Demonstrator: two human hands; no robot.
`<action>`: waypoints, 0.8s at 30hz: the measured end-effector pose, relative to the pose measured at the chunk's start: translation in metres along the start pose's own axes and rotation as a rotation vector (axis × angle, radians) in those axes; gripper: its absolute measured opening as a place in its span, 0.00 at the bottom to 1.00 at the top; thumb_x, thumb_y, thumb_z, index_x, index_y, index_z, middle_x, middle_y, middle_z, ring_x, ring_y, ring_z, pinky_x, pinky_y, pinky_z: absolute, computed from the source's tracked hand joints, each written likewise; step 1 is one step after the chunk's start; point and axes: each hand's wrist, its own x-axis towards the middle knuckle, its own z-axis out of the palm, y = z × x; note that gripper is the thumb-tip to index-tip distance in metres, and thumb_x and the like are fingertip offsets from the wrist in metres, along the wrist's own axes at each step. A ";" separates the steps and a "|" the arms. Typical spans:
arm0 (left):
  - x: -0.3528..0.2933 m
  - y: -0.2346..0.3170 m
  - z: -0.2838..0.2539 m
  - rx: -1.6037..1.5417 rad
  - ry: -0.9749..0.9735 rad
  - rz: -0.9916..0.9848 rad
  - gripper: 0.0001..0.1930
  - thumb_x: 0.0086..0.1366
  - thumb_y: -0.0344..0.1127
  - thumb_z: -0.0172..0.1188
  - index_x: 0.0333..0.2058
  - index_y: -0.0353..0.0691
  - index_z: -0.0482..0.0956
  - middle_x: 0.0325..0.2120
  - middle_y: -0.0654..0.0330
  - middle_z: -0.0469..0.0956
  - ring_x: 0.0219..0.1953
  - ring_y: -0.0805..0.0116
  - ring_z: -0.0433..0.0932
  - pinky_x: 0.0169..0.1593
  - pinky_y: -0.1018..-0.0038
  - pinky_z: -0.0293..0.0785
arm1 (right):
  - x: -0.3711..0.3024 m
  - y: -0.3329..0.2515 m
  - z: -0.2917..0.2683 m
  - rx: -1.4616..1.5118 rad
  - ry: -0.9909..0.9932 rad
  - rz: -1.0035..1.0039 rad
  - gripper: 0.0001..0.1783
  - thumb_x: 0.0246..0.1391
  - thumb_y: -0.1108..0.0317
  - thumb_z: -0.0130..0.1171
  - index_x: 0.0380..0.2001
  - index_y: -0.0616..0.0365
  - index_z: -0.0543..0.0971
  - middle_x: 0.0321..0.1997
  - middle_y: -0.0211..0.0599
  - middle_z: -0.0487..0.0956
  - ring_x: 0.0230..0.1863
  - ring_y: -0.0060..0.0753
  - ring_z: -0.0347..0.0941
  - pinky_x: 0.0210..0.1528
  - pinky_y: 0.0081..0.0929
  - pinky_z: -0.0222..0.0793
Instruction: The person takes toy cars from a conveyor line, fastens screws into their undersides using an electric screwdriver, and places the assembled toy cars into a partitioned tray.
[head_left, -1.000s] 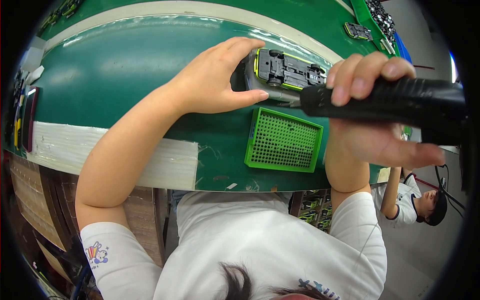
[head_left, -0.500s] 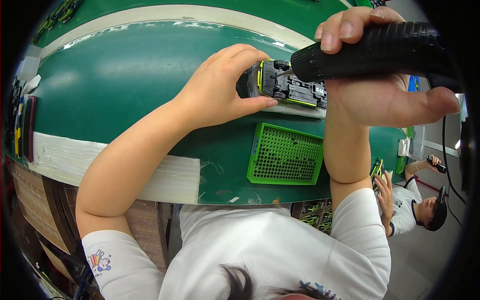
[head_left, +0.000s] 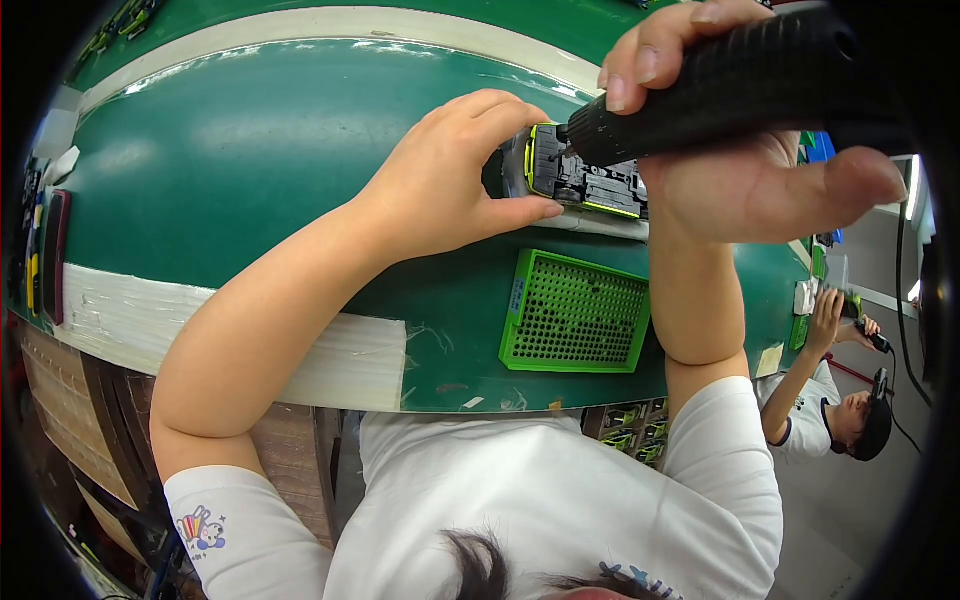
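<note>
My left hand (head_left: pixel 455 180) grips the end of a small toy car (head_left: pixel 585 180), which lies upside down with its black underside and lime-green edge showing, on the green bench top (head_left: pixel 250 170). My right hand (head_left: pixel 740 175) is wrapped around a black ribbed electric screwdriver (head_left: pixel 730 80). The tool's tip rests on the car's underside near its left end. A lime-green perforated tray (head_left: pixel 575 312) lies flat on the bench just below the car, between my forearms.
White tape strips (head_left: pixel 230 335) run along the bench's near edge and a pale band (head_left: pixel 330 25) crosses its far side. Dark items (head_left: pixel 45 250) sit at the left rim. Another person (head_left: pixel 840 400) works at the right, holding a tool.
My right hand has lifted the screwdriver higher and tilted it, with its tip now down on the car. The left hand and the car shifted slightly right in the picture.
</note>
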 end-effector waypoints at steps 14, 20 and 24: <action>0.005 -0.014 -0.003 -0.070 0.005 0.015 0.30 0.44 0.35 0.76 0.47 0.37 0.74 0.46 0.52 0.76 0.50 0.53 0.74 0.55 0.66 0.70 | 0.002 0.022 -0.006 -0.008 -0.108 0.012 0.59 0.32 0.09 0.40 0.39 0.61 0.71 0.23 0.37 0.71 0.19 0.30 0.68 0.24 0.26 0.65; 0.009 -0.010 -0.004 -0.116 -0.011 0.009 0.28 0.44 0.38 0.76 0.45 0.40 0.76 0.41 0.54 0.77 0.46 0.55 0.76 0.52 0.67 0.71 | -0.008 0.027 0.011 0.164 0.223 0.039 0.52 0.39 0.15 0.45 0.38 0.60 0.67 0.24 0.37 0.68 0.22 0.29 0.65 0.27 0.25 0.64; 0.008 -0.015 0.012 -0.102 0.023 0.060 0.32 0.42 0.41 0.77 0.46 0.38 0.75 0.42 0.51 0.77 0.46 0.52 0.75 0.51 0.65 0.72 | -0.022 0.026 0.008 0.051 0.271 0.120 0.50 0.41 0.19 0.51 0.44 0.60 0.65 0.30 0.39 0.70 0.27 0.30 0.67 0.30 0.26 0.67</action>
